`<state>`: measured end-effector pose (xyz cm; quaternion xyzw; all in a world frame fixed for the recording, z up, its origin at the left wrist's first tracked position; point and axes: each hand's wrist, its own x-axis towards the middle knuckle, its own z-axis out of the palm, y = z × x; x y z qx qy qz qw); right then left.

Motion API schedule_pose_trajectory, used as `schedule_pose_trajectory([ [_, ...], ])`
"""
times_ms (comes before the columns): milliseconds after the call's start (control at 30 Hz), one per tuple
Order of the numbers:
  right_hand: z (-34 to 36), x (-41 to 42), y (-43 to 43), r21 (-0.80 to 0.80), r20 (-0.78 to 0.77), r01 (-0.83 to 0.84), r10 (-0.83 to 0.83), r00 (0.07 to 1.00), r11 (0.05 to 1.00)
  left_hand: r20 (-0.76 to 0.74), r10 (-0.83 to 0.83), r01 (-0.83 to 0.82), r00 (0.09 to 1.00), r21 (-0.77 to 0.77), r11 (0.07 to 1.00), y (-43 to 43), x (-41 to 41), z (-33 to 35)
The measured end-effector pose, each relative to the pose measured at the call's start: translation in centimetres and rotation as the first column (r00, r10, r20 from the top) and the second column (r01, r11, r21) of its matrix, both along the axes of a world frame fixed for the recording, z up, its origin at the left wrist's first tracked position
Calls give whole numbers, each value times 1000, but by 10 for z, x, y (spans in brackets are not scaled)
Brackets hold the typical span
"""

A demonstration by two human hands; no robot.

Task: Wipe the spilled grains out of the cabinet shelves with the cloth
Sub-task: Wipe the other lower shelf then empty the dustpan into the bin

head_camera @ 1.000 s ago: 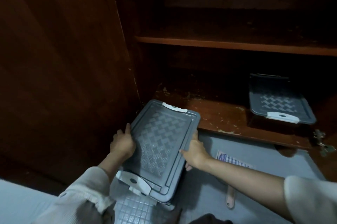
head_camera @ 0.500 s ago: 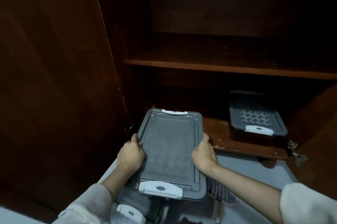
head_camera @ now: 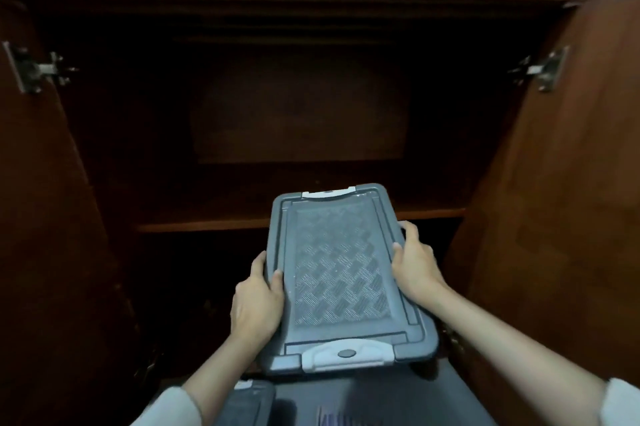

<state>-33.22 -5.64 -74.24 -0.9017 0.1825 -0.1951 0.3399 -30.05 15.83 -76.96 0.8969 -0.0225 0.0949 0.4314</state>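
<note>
cloth (head_camera: 332, 420): we see only a striped strip at the bottom edge of our view, on the grey floor (head_camera: 450, 401).
left hand (head_camera: 256, 304): our fingers curl round the grey box's left long edge, thumb on the lid.
right hand (head_camera: 415, 266): clasps the right long edge likewise.
grey box (head_camera: 339, 273): lidded, white-latched, held off the floor between both hands.
shelf (head_camera: 207, 226): its front edge runs behind the box's far end; too dark for us to make out grains.
doors (head_camera: 554, 217): open on both sides.

Both our forearms reach forward, our left grip (head_camera: 258, 301) curled over one long edge of the grey box (head_camera: 341, 273), our right grip (head_camera: 415, 266) on the opposite edge, thumbs on top.
</note>
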Motion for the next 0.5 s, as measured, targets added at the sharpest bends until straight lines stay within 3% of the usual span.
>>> schedule_pose_trajectory([
  [333,65,22,-76,134,103,87,-101,990,987,25,-81,85,996,-302,950,-54,14,51],
  [500,75,29,-95,191,189,83,-120,975,978,103,-92,118,990,-290,950,-67,25,71],
])
